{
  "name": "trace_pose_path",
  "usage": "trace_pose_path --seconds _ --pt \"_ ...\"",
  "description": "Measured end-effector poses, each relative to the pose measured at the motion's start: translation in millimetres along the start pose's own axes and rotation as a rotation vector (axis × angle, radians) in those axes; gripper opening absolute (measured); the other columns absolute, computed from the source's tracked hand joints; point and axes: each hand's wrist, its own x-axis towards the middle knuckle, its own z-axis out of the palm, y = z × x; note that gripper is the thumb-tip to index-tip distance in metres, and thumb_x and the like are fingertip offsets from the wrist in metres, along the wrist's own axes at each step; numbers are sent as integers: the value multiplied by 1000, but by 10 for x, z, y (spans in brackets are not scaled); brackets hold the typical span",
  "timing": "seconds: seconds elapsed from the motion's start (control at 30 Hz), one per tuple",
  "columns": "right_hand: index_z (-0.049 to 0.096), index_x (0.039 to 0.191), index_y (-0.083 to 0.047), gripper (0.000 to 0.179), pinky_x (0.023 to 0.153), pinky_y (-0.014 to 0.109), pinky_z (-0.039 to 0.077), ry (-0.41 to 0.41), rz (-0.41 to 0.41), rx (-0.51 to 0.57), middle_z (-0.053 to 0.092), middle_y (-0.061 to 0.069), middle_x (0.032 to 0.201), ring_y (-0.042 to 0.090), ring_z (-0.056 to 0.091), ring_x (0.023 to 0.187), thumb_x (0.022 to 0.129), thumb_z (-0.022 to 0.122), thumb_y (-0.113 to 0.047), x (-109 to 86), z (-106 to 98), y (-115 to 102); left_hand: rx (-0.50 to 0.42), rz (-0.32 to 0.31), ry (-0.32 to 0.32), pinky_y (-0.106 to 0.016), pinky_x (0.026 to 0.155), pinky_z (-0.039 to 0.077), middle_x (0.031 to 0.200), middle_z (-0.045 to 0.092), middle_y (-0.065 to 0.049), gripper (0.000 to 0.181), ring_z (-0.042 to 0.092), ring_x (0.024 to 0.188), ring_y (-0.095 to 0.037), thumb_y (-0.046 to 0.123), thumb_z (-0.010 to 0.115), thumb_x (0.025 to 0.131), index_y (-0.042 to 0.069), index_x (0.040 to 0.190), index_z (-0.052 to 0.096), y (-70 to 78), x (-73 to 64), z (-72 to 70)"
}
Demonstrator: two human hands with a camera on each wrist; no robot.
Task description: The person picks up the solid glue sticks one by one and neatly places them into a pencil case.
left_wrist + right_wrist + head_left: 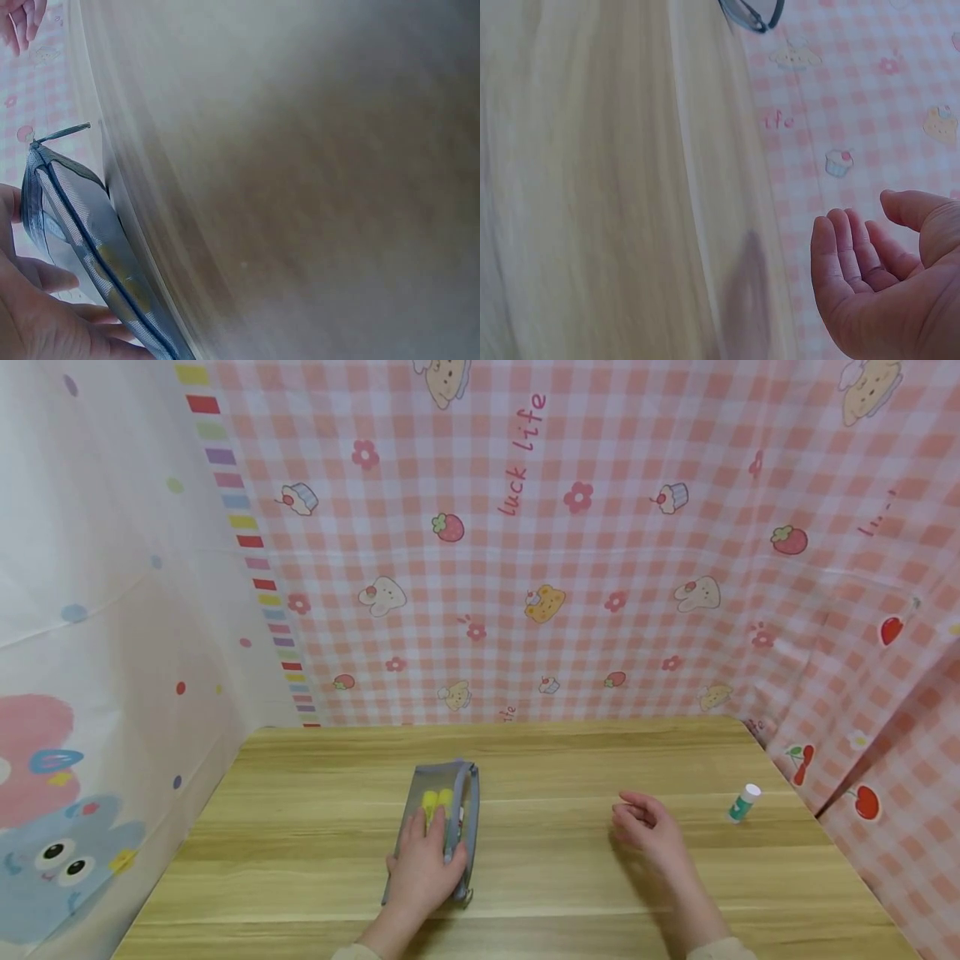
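A grey mesh zipper pouch (442,774) lies on the table left of centre, its zipper along the right side. Two yellow-topped items (437,800) show through the mesh. My left hand (423,864) holds the pouch from above, thumb by the zipper edge and fingers spread over the mesh. The left wrist view shows the zipper (94,244) close up beside the fingers. My right hand (652,831) hovers over the table to the right, fingers loosely curled and holding nothing. Beyond it stands a glue stick (741,804) with a white cap and green label.
The wood-grain table (555,877) ends at a pink checked curtain (622,560) behind and on the right. A white patterned curtain (112,610) hangs along the left. The zipper pull (66,133) sticks out from the pouch's end.
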Motion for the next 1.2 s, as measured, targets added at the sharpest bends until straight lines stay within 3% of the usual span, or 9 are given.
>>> trace_pose_path --seconds 0.27,0.67,0.87,0.97,1.07,1.2 --pt "42 138 14 46 78 24 55 51 2 -59 64 11 110 -1 62 86 100 56 -6 -16 -248 -26 -1 4 2 -84 87 28 147 38 -31 64 33 136 -52 37 61 91 3 144 49 -12 0 14" --pt "39 136 18 48 73 20 55 104 -74 -60 64 -21 89 -3 62 81 99 58 -6 -52 -556 12 -11 8 4 -84 86 28 147 38 -32 64 33 135 -53 37 62 91 3 144 49 -11 -1 12" --pt "40 135 16 47 73 18 54 118 -59 -61 64 -23 87 -5 62 81 99 59 -6 -75 -681 33 -4 2 -3 -84 86 28 147 38 -32 64 33 136 -52 37 61 92 4 144 49 2 3 2" --pt "49 129 6 35 72 18 54 139 -63 -30 66 -21 87 -4 62 80 98 61 -6 -88 -729 54 -7 -2 -5 -84 86 28 148 38 -31 63 32 136 -52 38 61 92 4 144 49 3 3 -1" --pt "59 114 -15 20 70 17 54 165 -83 12 67 -20 87 -4 63 80 97 62 -6 -102 -776 74 -12 -5 -7 -84 86 28 148 38 -31 63 32 136 -52 38 61 92 4 144 49 -4 2 1" --pt "62 99 -34 33 68 16 54 195 -123 94 68 -19 87 -4 64 79 95 62 -2 -127 -844 79 -10 -3 -7 -84 87 28 148 38 -31 63 32 136 -52 38 61 92 4 144 49 -4 7 1"
